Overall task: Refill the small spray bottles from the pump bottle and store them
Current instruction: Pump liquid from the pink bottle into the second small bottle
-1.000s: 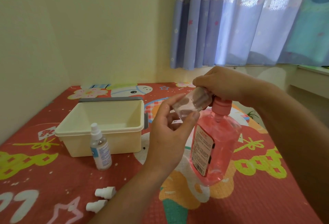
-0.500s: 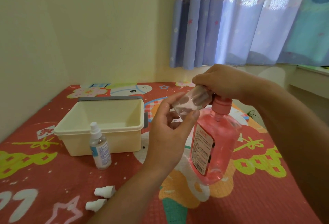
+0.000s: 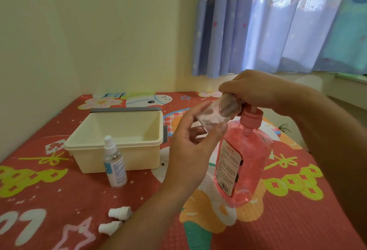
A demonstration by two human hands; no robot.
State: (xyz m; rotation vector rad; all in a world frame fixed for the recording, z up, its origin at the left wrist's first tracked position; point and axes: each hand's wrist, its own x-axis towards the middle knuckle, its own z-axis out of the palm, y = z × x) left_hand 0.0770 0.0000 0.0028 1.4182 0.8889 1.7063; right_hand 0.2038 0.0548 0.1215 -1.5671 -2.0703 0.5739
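On the red patterned mat [image 3: 59, 200], a left hand [image 3: 190, 150] grips a small clear bottle [image 3: 216, 113], tilted up against the spout of a pump bottle [image 3: 244, 162].

Head view: the pump bottle stands upright, mostly full of pink liquid. The right hand [image 3: 256, 90] curls over its pump top and hides the spout and the small bottle's mouth. Whether the small bottle holds any liquid is hard to make out. Left of them, a capped spray bottle [image 3: 114, 162] stands just in front of a cream bin [image 3: 119, 130] whose front wall hides part of its floor. Two white spray caps [image 3: 120, 212] lie near the left forearm.
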